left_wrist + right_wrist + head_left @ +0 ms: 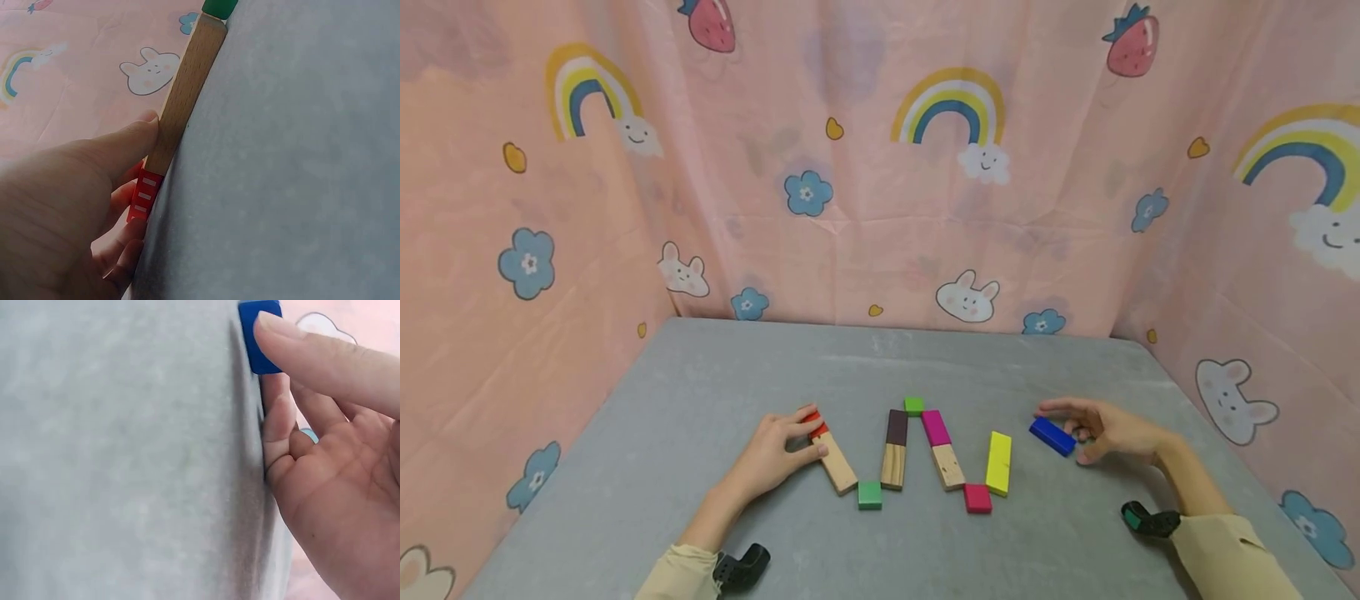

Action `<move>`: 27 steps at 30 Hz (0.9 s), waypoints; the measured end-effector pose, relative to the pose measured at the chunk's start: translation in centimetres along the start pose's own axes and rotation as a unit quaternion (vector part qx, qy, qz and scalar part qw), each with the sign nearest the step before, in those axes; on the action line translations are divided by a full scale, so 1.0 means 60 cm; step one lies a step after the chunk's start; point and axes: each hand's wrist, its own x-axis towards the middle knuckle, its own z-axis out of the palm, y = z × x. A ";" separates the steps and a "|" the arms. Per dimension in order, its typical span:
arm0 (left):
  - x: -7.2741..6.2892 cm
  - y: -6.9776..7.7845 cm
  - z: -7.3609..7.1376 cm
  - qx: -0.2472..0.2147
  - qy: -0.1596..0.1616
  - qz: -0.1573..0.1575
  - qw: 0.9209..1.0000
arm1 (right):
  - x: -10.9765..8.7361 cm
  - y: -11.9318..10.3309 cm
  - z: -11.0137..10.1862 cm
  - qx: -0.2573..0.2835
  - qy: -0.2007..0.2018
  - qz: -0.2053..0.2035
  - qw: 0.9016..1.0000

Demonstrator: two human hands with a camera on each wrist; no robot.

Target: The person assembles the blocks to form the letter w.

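Note:
My left hand [773, 454] holds a red block [820, 431] and the plain wooden block [839, 468] end to end with it. In the left wrist view the thumb presses the wood, and fingers lie behind the red block [145, 194], which has pale marks. My right hand [1108, 429] pinches a blue block [1051, 436] lying on the table, thumb on its near end [259, 344]. Between the hands runs a zigzag of blocks: green [869, 496], dark brown [897, 427], plain wood [892, 467], light green [913, 406], magenta [936, 427], plain wood [948, 467], crimson [977, 498] and yellow [998, 462].
The blocks lie on a grey table [760, 358]. A pink printed curtain [865, 250] encloses its back and both sides. Dark wrist devices [1150, 521] are worn near both cuffs.

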 end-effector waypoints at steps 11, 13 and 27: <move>0.002 -0.002 0.001 -0.001 0.001 0.005 1.000 | 0.006 -0.013 0.015 -0.006 0.030 0.005 1.000; 0.002 -0.002 0.002 -0.001 0.001 0.005 1.000 | 0.006 -0.015 0.017 -0.011 0.038 0.009 0.999; 0.000 0.001 0.001 -0.002 0.001 0.005 1.000 | 0.005 -0.051 0.061 -0.013 0.167 0.044 0.985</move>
